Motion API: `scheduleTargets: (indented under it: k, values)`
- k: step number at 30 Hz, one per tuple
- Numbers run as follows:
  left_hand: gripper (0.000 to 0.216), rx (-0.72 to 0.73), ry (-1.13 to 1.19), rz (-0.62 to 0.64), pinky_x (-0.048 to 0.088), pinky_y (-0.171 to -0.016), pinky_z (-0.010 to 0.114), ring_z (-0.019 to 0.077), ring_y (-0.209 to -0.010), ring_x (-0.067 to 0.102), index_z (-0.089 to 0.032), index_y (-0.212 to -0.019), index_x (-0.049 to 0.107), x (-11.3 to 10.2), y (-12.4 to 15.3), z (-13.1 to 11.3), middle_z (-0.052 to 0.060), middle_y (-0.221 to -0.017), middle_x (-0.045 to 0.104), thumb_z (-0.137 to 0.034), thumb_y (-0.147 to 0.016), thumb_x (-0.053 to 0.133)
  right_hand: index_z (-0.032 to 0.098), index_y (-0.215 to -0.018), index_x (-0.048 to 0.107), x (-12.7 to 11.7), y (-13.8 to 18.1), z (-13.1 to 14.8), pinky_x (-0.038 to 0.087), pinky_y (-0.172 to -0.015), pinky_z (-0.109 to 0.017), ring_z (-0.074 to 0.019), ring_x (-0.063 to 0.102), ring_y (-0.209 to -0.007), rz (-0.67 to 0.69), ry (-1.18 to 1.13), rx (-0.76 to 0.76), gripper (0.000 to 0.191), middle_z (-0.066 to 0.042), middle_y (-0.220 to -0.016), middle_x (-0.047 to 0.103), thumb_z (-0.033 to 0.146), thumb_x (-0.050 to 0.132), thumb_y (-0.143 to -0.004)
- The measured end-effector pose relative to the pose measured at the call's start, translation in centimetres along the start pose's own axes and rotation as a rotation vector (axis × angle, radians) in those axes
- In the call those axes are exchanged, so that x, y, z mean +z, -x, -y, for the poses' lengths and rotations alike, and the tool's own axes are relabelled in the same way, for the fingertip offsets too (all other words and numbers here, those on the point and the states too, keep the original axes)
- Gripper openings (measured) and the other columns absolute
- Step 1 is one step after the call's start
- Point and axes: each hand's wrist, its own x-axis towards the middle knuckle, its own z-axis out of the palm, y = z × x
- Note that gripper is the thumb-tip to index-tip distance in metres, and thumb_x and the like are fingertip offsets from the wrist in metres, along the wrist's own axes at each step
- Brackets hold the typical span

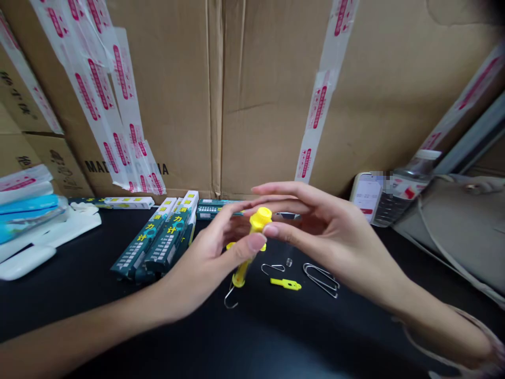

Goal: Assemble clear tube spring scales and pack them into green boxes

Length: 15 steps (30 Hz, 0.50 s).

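Upright and slightly tilted in front of me is a spring scale [261, 218] with a yellow cap, a slim tube and a metal hook hanging from its lower end. My left hand [205, 258] is closed around the tube, thumb in front and fingers hidden behind. At the top, my right hand [335, 226] holds the cap's side with the thumb, its fingers reaching over behind. Below the hands lie a bent wire hook [273, 268], a flat yellow plastic piece [286, 284], a tiny clear part [289, 262] and several larger wire hooks [321, 279].
Dark printed spring scale boxes [144, 242] are stacked on the black table [252, 342] at left. White and blue packets [31, 210] lie farther left. A phone [366, 195], a bottle [406, 184] and a grey bag [461, 226] stand right. Taped cardboard [260, 95] walls the back.
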Motion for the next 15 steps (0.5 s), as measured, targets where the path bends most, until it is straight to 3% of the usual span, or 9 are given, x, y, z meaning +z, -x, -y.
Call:
scheduleTargets:
  k: [4, 8, 13, 15]
  values:
    - [0.055, -0.019, 0.182, 0.027, 0.054, -0.097, 0.037, 0.0242, -0.104, 0.074, -0.017, -0.136, 0.052, 0.0, -2.1, -0.5, 0.009, -0.115, 0.075, -0.040, -0.092, 0.076, 0.022, -0.110, 0.075, -0.4, -0.5, -0.1, 0.063, -0.078, -0.030, -0.0202, 0.074, -0.094, 0.086, 0.204, -0.120, 0.018, -0.007, -0.120, 0.070, 0.024, 0.071, -0.093]
    - [0.048, -0.035, 0.194, 0.035, 0.055, -0.090, 0.033, 0.0201, -0.087, 0.075, -0.014, -0.124, 0.062, -0.4, -2.2, -0.1, 0.006, -0.097, 0.078, -0.041, -0.089, 0.080, 0.026, -0.116, 0.078, -1.2, -0.7, -0.1, 0.059, -0.072, -0.030, -0.0207, 0.071, -0.091, 0.095, 0.375, -0.187, 0.021, -0.006, -0.106, 0.072, 0.026, 0.068, -0.097]
    - [0.040, -0.038, 0.182, 0.059, 0.054, -0.086, 0.033, 0.0183, -0.080, 0.074, -0.013, -0.118, 0.065, 0.1, -2.0, -0.7, 0.008, -0.098, 0.077, -0.042, -0.092, 0.075, 0.025, -0.109, 0.080, -1.7, -0.9, 0.7, 0.055, -0.080, -0.032, -0.0220, 0.069, -0.098, 0.095, 0.498, -0.338, 0.023, -0.006, -0.109, 0.079, 0.024, 0.058, -0.102]
    - [0.037, -0.036, 0.200, 0.076, 0.056, -0.082, 0.032, 0.0176, -0.078, 0.073, -0.014, -0.116, 0.066, 0.6, -1.8, -1.1, 0.007, -0.095, 0.075, -0.042, -0.094, 0.073, 0.026, -0.104, 0.082, -1.8, -0.9, 1.1, 0.055, -0.075, -0.030, -0.0211, 0.070, -0.092, 0.096, 0.513, -0.338, 0.022, -0.006, -0.106, 0.078, 0.025, 0.060, -0.101]
